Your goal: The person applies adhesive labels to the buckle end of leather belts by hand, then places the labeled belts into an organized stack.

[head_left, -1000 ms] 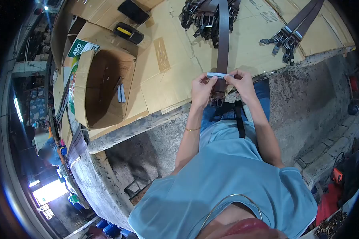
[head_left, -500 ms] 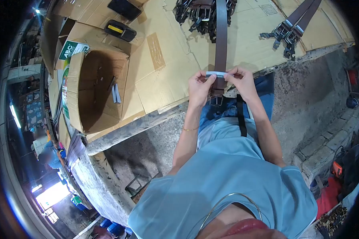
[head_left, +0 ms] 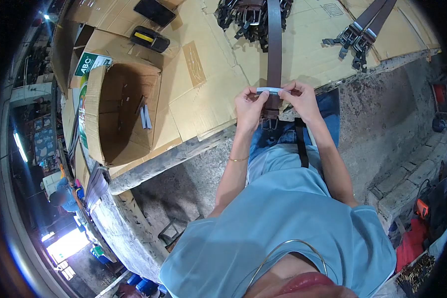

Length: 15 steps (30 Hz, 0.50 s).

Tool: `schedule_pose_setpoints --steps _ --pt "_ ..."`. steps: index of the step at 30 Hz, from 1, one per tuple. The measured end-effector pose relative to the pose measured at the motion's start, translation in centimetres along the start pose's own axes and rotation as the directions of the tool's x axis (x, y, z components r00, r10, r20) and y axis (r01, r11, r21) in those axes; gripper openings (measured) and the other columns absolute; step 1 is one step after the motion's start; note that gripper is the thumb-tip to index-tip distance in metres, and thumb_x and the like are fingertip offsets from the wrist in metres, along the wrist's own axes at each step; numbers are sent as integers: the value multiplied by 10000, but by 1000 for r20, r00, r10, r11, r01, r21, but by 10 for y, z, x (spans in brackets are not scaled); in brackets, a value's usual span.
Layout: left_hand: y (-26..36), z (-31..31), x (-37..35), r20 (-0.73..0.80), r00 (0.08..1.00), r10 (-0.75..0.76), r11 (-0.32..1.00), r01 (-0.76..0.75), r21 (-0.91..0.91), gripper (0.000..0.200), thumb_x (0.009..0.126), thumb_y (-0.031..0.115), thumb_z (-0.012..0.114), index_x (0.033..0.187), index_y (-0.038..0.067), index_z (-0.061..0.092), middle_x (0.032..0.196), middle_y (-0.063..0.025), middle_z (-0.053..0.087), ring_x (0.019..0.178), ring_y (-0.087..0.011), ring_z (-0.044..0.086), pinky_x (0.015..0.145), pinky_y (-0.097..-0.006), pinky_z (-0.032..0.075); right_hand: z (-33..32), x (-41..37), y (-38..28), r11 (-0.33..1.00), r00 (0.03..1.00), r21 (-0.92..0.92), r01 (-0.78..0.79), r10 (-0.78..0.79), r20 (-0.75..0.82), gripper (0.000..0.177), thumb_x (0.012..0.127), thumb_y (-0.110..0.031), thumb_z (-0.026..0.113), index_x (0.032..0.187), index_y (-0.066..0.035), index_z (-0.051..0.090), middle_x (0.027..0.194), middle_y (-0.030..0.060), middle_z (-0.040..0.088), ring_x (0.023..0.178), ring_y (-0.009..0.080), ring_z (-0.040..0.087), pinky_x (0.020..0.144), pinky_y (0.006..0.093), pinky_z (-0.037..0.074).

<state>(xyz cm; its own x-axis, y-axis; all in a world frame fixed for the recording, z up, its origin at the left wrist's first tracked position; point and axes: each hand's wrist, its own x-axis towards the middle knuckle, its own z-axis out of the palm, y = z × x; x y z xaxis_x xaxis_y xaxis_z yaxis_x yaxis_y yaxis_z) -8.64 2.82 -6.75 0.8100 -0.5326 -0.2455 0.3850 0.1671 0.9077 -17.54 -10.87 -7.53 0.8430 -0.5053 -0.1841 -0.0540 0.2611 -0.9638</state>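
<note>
A brown belt [head_left: 274,54] runs down from the table's far side to its near edge, where its buckle end [head_left: 269,122] hangs over. Across the belt lies a narrow pale strip [head_left: 267,90], perhaps a paper label. My left hand [head_left: 249,108] pinches the strip's left end between thumb and fingers. At its right end, my right hand [head_left: 303,103] pinches it the same way. Both thumbs rest in front, close to the belt. Fingertips behind the strip are partly hidden.
Bundled belts with dark buckles [head_left: 253,17] lie at the back, and more belts [head_left: 365,32] at right. An open cardboard box [head_left: 104,144] on the left holds pale strips [head_left: 145,116]. Beyond it sit a black-and-yellow object [head_left: 150,38] and a dark flat object [head_left: 155,12]. Cardboard covers the table [head_left: 208,109].
Both hands keep their pinch on the strip across the belt, with barely any movement. The whole view has shifted very slightly.
</note>
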Motion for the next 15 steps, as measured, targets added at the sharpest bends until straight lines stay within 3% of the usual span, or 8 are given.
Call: schedule_pose_setpoints --steps 3,6,9,11,15 --pt "1 2 -1 -5 1000 16 1000 -16 8 87 810 -33 635 844 -14 557 795 -60 617 687 -77 576 614 -210 485 0 0 -2 1000 1000 -14 -4 4 -1 78 765 -17 684 796 16 620 804 63 644 750 97 598 684 232 481" --pt "-2 1 0 -24 999 25 999 -24 41 83 806 -24 641 828 -10 562 783 -56 617 680 -74 573 611 -209 483 1 2 -1 997 999 -62 -39 39 7 172 756 -16 691 895 19 594 811 71 640 759 103 600 686 233 481" --pt "-3 0 0 -35 999 41 994 -37 103 80 803 -16 646 815 -5 568 768 -52 616 673 -72 570 607 -207 481 5 2 -2 997 997 71 11 -5 -82 325 744 -14 701 1024 18 540 825 78 637 763 107 600 675 228 474" --pt "-2 1 -1 -40 998 49 993 -44 110 80 802 -15 647 813 -4 569 762 -51 615 669 -70 568 603 -206 479 4 2 -6 999 1000 46 -15 16 -19 457 729 -21 717 1120 17 484 853 85 639 767 109 596 664 221 465" --pt "0 3 -2 -64 998 28 991 -20 131 82 802 -16 647 809 -4 566 761 -49 613 667 -66 562 600 -202 470 8 5 -9 997 999 -77 -7 4 -46 456 720 -32 727 1114 24 504 844 83 646 759 102 594 661 216 461"
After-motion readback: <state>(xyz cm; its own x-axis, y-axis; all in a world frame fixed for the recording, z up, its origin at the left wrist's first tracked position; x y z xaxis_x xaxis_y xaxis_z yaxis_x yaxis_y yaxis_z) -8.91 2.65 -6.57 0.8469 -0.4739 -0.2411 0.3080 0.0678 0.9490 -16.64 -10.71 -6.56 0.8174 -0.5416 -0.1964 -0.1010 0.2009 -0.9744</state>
